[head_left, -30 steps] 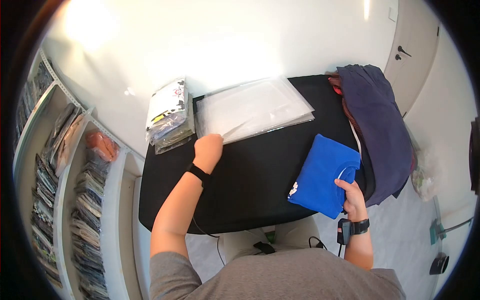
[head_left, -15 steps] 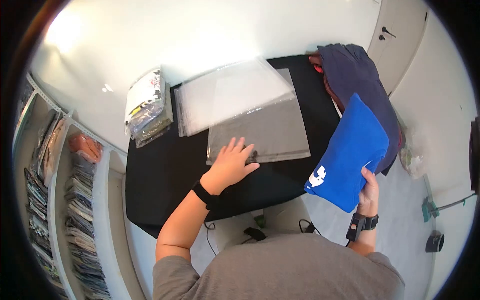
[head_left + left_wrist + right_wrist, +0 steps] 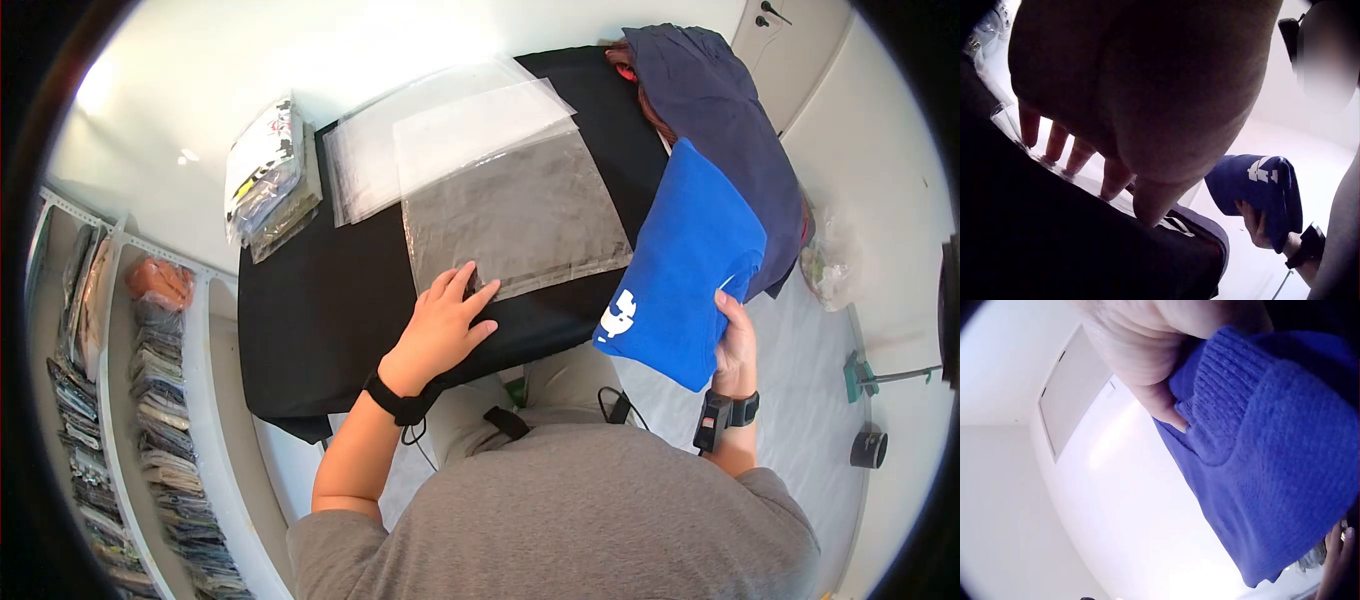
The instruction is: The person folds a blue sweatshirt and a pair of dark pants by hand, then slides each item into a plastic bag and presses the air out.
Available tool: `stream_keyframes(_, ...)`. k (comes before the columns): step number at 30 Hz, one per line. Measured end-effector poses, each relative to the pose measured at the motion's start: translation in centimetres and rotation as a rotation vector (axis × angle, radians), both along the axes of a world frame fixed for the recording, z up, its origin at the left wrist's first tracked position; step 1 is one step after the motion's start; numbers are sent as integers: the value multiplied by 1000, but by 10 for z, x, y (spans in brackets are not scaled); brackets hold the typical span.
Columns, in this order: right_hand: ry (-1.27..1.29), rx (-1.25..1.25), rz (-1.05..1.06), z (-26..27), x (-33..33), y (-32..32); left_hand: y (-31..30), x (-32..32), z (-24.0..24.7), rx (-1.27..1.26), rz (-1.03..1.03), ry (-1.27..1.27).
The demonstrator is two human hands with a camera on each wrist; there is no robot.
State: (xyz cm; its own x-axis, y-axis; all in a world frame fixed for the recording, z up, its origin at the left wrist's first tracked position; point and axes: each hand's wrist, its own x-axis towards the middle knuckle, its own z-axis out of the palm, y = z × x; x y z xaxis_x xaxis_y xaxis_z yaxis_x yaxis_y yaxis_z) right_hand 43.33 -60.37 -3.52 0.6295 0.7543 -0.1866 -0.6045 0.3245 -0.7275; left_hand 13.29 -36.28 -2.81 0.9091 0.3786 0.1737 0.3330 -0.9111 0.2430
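In the head view, my left hand (image 3: 440, 330) lies with spread fingers at the near left corner of a clear plastic bag (image 3: 510, 215). The left wrist view shows its fingertips (image 3: 1075, 164) down on the plastic. My right hand (image 3: 737, 345) grips a folded blue sweatshirt (image 3: 690, 260) by its near right edge, thumb on top. A white print shows on the sweatshirt's left corner. It is held up over the table's right front edge. Ribbed knit (image 3: 1235, 375) beside the thumb shows in the right wrist view; the other fingers are partly hidden by the fabric.
More clear bags (image 3: 370, 165) lie behind on the black-covered table (image 3: 330, 330). Packed garments (image 3: 270, 185) are stacked at the back left, and dark trousers (image 3: 715, 130) are heaped at the right. Shelves (image 3: 215, 400) of bagged clothes stand left.
The clear bag has come off the stack toward me. My left hand went from a closed grip on its edge to spread fingers on it. My right hand raised and tilted the sweatshirt.
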Motion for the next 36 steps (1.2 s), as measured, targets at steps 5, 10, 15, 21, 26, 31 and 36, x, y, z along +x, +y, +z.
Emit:
stream_keyframes(5,-12,-40,91,18,-18,8,8,13,2,-36,59,-33)
stream_keyframes(10,-20,-142,435,38,-38,23,10,33,23,-7,-14,-272)
stream_keyframes(15,29,-181,562,29,-55,40,-3,50,26,48,-35,-386)
stream_keyframes(21,53,-243,637,26,-55,55,-7,49,20,-59,14,-428)
stream_keyframes(26,63,-214,481,28,-48,81,-15,46,25,-56,-23,-378)
stream_keyframes(31,38,-218,278,23,-49,99,-22,45,33,-78,-53,-331)
stream_keyframes(36,144,-109,131,3,-58,117,-29,48,34,-22,-77,-270)
